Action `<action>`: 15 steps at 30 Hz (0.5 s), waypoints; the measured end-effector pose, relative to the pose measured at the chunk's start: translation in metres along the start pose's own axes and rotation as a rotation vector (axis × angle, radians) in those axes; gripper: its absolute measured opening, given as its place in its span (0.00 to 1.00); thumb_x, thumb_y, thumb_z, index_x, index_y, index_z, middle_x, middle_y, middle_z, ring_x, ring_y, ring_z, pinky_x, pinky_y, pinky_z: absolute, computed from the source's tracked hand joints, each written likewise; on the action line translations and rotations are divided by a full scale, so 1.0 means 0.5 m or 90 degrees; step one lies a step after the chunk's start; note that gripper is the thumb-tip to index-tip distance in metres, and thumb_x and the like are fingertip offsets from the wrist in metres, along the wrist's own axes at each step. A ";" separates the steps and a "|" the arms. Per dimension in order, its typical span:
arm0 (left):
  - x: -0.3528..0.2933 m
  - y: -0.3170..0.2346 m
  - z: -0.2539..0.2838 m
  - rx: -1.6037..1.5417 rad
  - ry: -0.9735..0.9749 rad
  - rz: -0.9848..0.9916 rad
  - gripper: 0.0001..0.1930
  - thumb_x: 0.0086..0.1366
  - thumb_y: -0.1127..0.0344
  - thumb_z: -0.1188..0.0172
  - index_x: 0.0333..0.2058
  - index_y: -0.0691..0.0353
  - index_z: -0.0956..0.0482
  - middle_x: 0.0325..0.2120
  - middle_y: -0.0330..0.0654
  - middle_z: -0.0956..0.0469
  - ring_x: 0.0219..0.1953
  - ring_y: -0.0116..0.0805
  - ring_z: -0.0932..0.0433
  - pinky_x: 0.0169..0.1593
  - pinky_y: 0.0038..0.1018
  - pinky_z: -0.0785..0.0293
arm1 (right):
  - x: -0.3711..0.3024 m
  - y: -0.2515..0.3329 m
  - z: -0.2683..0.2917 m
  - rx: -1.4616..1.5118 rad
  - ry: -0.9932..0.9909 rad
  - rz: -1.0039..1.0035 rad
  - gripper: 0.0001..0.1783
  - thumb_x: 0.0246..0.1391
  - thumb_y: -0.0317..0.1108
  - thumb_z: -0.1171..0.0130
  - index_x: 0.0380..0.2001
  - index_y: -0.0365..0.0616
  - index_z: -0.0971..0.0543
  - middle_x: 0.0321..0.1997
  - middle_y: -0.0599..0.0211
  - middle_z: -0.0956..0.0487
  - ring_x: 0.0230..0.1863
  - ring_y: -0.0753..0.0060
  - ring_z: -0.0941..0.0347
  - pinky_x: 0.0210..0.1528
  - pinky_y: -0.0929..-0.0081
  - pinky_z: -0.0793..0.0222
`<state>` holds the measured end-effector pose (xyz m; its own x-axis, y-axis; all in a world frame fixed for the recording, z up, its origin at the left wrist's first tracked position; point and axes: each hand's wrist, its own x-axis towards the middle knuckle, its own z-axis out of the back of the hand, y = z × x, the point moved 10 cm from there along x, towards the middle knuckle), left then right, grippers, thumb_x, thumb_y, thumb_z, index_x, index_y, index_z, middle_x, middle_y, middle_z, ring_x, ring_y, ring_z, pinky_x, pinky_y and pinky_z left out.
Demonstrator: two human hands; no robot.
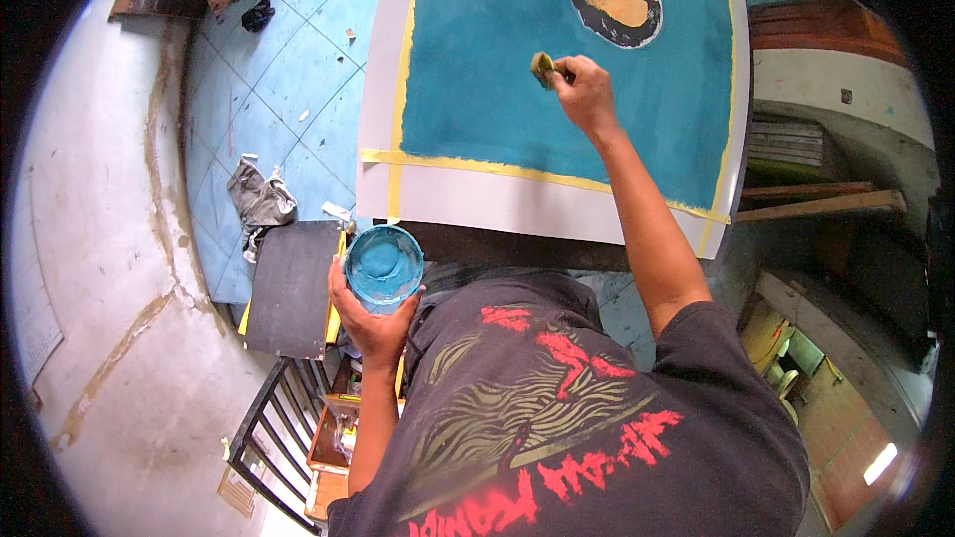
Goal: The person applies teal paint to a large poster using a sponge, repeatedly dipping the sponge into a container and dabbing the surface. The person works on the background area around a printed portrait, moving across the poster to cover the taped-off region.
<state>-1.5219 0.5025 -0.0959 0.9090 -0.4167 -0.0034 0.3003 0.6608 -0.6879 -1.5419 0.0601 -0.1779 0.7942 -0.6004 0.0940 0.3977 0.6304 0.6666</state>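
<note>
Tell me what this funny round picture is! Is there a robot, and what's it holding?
There's no robot here, just a person with two bare hands. The single picture comes from a camera worn on their head, looking down. Its wide, curvy lens bends straight edges and makes the corners black. That's why you see their dark shirt at the bottom.

The left hand holds a round tub with blue paint inside. The right hand pinches a small yellowish-brown piece, maybe sponge, above a big white-edged sheet. I can't tell whether it touches.

The sheet has a blue-green area edged with yellow tape, and a figure wearing dark glasses near the top.
</note>
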 end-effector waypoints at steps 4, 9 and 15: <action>0.005 -0.009 -0.005 0.015 0.005 -0.020 0.57 0.43 0.48 0.21 0.64 0.68 0.45 0.63 0.57 0.41 0.65 0.55 0.40 0.67 0.45 0.43 | -0.009 0.047 -0.083 -0.166 0.088 0.160 0.04 0.52 0.30 0.41 0.28 0.42 0.21 0.33 0.54 0.22 0.38 0.47 0.23 0.40 0.54 0.25; 0.004 -0.011 -0.009 -0.011 0.005 0.005 0.57 0.42 0.48 0.20 0.64 0.69 0.44 0.62 0.57 0.40 0.65 0.55 0.40 0.67 0.45 0.43 | 0.003 0.060 -0.088 -0.111 0.042 0.111 0.04 0.52 0.30 0.38 0.28 0.41 0.20 0.33 0.57 0.21 0.39 0.50 0.23 0.42 0.57 0.26; 0.002 -0.002 -0.008 -0.013 -0.007 0.014 0.58 0.41 0.48 0.20 0.64 0.68 0.44 0.62 0.57 0.40 0.65 0.55 0.40 0.67 0.45 0.43 | 0.030 0.139 -0.142 -0.079 0.050 0.177 0.04 0.54 0.30 0.42 0.28 0.43 0.20 0.33 0.58 0.23 0.40 0.51 0.24 0.43 0.57 0.26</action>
<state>-1.5223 0.4988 -0.0982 0.9184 -0.3955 -0.0116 0.2742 0.6573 -0.7019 -1.4698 0.1301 -0.1826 0.9116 -0.3597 0.1991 0.2098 0.8235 0.5271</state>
